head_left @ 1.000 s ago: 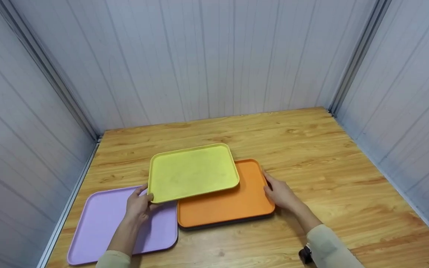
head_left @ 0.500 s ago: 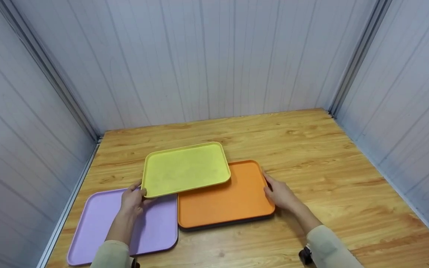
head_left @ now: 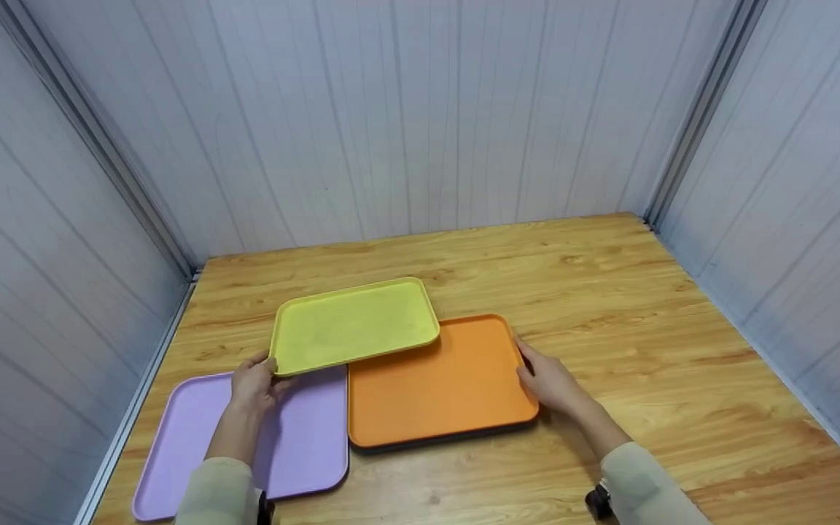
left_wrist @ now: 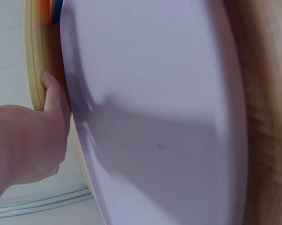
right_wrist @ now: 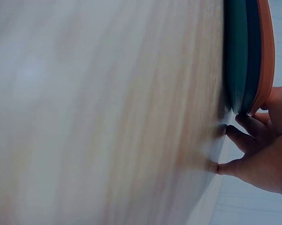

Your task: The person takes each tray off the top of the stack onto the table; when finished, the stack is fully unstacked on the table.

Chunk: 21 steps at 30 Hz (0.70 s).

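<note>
My left hand [head_left: 252,386] pinches a yellow tray [head_left: 354,324] by its near left corner. That tray is raised and tilted, over the far parts of a purple tray [head_left: 310,445] and an orange tray [head_left: 449,394]. In the left wrist view, the thumb and fingers of my left hand [left_wrist: 33,145] are at the yellow tray's rim [left_wrist: 34,61]. My right hand [head_left: 551,379] rests against the orange tray's right edge. Below the orange tray lie a dark blue tray [right_wrist: 252,61] and a green tray [right_wrist: 237,61], seen by the right wrist camera. Some fingertips of that hand [right_wrist: 267,150] touch the table.
The wood-grain table [head_left: 653,313] extends behind and to the right of the trays. Pale panel walls [head_left: 427,124] enclose it at the back and both sides. A dark edge shows beneath the purple tray's near right corner.
My left hand has carried the yellow tray leftward and slightly back, uncovering more of the orange tray. The right hand has stayed at the stack's edge.
</note>
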Available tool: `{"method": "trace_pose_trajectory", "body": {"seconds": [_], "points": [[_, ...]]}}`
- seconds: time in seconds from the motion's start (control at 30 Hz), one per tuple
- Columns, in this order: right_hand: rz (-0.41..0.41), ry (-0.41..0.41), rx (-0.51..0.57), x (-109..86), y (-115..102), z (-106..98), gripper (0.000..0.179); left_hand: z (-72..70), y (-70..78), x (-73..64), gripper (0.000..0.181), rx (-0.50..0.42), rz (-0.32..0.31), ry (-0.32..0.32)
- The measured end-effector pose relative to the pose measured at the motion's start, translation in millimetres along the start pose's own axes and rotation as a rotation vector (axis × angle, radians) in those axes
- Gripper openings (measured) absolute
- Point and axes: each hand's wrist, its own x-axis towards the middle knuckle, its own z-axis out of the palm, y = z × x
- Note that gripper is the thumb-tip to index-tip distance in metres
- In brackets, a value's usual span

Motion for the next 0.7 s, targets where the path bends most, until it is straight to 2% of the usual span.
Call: {"method": "trace_pose_trajectory", "body": {"seconds": [0.2, 0.37, 0.57, 0.7], "points": [[0.007, -0.003, -0.004, -1.9, -1, -1, 0.057, 0.9, 0.5, 0.6, 0.062, -0.085, -0.027, 0.015], [0.005, -0.003, -0.006, -2.1, -2, -1, 0.057, 3.3, -1.5, 0.8, 0.067, -0.136, -0.007, -0.025], [0.009, -0.001, -0.017, -3.2, 0, -2, 0.056, 10.9, -4.7, 0.5, 0.077, -0.109, -0.043, -0.07], [-0.002, 0.003, -0.005, -3.1, 0, -1, 0.056, 18.1, -5.4, 0.5, 0.079, -0.104, -0.027, -0.047]]}}
